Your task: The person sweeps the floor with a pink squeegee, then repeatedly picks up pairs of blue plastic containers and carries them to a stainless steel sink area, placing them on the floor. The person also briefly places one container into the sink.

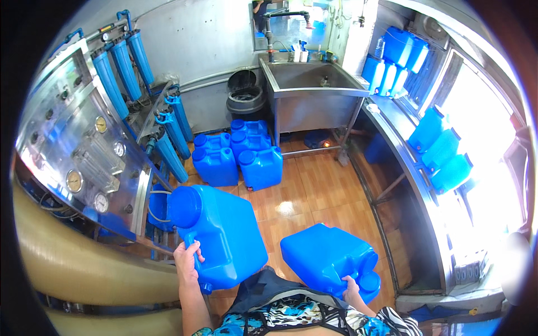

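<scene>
Left jerrycan (232, 229) and right jerrycan (316, 255) are in front of your torso, one to each side, over the wood-patterned floor (294, 204); whether either touches it cannot be told. Markings on the round pressure gauge (74, 181) of the steel panel (61, 140) are too small to read. Both jerrycans: glossy blue plastic, boxy, rounded edges. Left one carries a wide screw cap at its upper left; right one is tilted, its round cap at the near right corner. Beyond, a jerrycan cluster (260, 168) stands beside the sheet-metal sink (316, 115). Your left hand (188, 260): fingers curled closed around the left jerrycan's handle, forearm rising from the lower edge. Your right hand (351, 289): fingers hooked over the right jerrycan's handle, closed on it though partly hidden; forearm angled inward from lower right.
</scene>
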A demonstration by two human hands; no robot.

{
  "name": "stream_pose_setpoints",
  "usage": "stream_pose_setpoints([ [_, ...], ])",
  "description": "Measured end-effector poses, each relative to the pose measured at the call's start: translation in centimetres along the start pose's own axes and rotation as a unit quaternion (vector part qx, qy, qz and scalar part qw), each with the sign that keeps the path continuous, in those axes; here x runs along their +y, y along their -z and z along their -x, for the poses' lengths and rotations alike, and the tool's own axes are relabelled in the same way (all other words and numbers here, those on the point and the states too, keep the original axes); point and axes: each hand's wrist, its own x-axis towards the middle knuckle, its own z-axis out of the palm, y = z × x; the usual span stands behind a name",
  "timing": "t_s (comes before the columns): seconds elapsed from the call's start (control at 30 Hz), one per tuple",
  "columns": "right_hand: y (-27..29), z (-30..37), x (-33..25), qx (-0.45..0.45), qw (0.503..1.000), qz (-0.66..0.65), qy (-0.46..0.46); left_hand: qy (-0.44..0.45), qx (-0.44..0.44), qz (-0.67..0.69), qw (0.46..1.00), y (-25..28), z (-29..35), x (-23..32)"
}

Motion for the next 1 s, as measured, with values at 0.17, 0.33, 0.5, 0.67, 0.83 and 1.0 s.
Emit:
stream_pose_setpoints([
  [0.17,-6.6,0.2,-5.8,0.008,0.999,0.035,0.009,0.036,0.007,0.064,0.997,-4.9,-8.2,0.5],
  [0.33,-14.3,3.5,-11.6,0.020,0.998,0.058,0.017,0.055,0.014,0.066,0.996,-9.8,-18.2,0.5],
  [0.5,-20.9,1.3,-15.6,0.065,0.993,0.100,0.005,0.057,0.035,0.030,0.997,-14.5,-27.6,0.4],
  [0.67,-25.4,-2.6,-18.8,0.091,0.993,0.034,-0.061,0.045,0.066,0.005,0.997,-17.5,-36.0,-1.6],
  [0.83,-30.6,-5.7,-21.9,0.021,0.998,-0.027,-0.059,0.068,0.105,-0.020,0.992,-19.3,-44.2,-5.5],
  [1.0,-37.8,-5.6,-27.2,0.075,0.989,0.123,-0.031,0.120,0.177,-0.017,0.977,-21.3,-50.6,-8.2],
])
